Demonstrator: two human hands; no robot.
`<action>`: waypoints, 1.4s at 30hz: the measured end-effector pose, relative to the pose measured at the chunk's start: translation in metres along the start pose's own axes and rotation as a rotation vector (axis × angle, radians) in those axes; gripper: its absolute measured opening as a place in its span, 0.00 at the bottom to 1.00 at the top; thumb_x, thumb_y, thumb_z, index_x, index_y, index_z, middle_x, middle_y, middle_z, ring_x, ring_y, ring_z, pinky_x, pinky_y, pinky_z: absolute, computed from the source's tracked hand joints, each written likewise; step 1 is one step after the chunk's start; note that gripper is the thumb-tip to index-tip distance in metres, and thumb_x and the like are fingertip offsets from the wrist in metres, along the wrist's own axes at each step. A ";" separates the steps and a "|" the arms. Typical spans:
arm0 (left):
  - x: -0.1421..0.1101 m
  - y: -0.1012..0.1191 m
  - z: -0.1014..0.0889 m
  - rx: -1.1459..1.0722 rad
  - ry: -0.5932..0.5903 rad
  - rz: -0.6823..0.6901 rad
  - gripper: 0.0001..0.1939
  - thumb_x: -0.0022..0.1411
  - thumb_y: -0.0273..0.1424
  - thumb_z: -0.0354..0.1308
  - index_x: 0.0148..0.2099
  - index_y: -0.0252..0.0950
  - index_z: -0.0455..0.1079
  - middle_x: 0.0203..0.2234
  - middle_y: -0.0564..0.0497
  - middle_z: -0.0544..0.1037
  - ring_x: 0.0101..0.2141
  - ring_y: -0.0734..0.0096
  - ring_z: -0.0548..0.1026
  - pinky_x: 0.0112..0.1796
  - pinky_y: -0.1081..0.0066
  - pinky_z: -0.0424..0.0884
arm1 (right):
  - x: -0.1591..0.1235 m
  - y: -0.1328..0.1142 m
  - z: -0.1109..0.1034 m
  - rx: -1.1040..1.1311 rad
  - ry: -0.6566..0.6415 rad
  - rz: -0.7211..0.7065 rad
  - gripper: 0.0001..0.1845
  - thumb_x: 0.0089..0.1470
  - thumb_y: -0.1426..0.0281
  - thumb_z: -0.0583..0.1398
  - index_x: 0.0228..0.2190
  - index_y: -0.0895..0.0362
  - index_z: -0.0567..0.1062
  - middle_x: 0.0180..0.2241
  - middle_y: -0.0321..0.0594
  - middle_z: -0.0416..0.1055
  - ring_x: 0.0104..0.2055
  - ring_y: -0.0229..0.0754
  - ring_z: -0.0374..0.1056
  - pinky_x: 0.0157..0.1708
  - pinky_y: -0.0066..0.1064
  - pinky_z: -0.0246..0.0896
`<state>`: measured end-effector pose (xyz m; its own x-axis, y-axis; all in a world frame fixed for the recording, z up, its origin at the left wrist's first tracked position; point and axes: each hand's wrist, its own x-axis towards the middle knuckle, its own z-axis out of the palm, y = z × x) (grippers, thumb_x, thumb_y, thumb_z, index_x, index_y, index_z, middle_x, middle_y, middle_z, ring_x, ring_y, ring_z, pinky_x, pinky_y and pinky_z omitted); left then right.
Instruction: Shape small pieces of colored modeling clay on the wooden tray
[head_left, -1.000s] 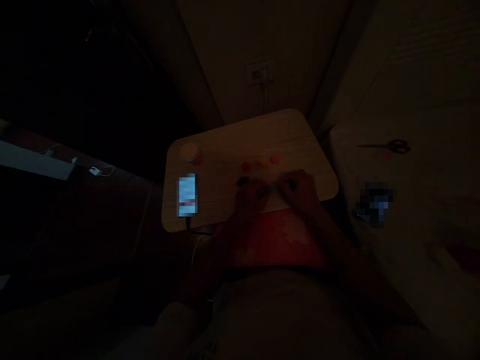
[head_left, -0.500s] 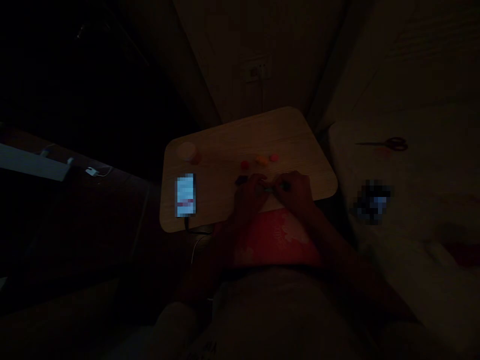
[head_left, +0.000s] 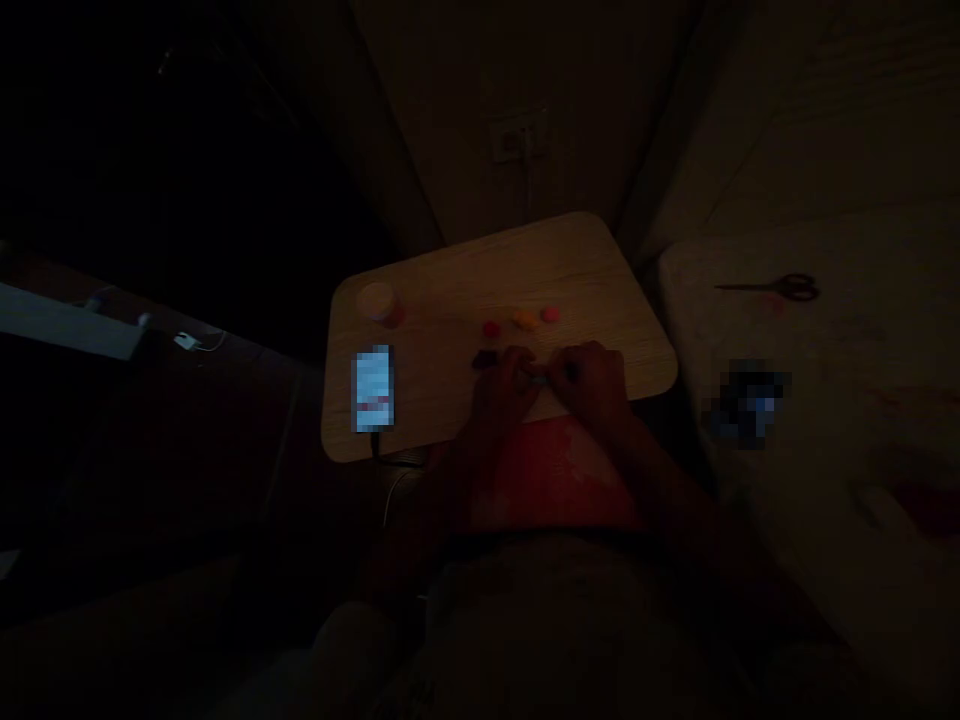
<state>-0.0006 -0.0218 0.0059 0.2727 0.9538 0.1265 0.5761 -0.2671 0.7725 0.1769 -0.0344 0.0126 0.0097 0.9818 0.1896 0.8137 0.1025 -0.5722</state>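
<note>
In dim light, my left hand (head_left: 504,385) and my right hand (head_left: 592,382) meet over the near edge of a small wooden table (head_left: 450,290). The fingers of both are curled in a pinch. A small pale, greyish-green bit (head_left: 538,378) shows between the fingertips, too dark to name. Just beyond the hands lie a small red lump (head_left: 490,328), a yellow-orange lump (head_left: 525,319) and a round pink lump (head_left: 550,314). Touching or close to my left hand is a dark flat piece (head_left: 485,358).
At the table's left stand a lidded tub (head_left: 377,302) and a lit, blurred phone (head_left: 373,390) with a cable (head_left: 394,462). Scissors (head_left: 772,288) and a blurred dark object (head_left: 746,405) lie on a pale surface at right. A wall socket (head_left: 519,136) is behind.
The fingers have shifted slightly against each other, with the left fingertips a little more raised. The view has moved a touch. Both hands stay together, and the lumps lie where they were.
</note>
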 end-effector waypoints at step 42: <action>-0.004 0.008 -0.002 0.015 -0.030 0.006 0.15 0.58 0.24 0.64 0.47 0.41 0.70 0.37 0.52 0.81 0.39 0.65 0.80 0.42 0.66 0.74 | -0.050 -0.038 -0.009 -0.124 -0.107 0.075 0.16 0.67 0.65 0.56 0.33 0.57 0.80 0.34 0.49 0.82 0.30 0.47 0.72 0.29 0.36 0.49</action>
<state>0.0010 -0.0279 0.0123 0.2987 0.9477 0.1120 0.5857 -0.2747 0.7626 0.1513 -0.0888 0.0321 0.0163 0.9980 0.0607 0.8785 0.0147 -0.4774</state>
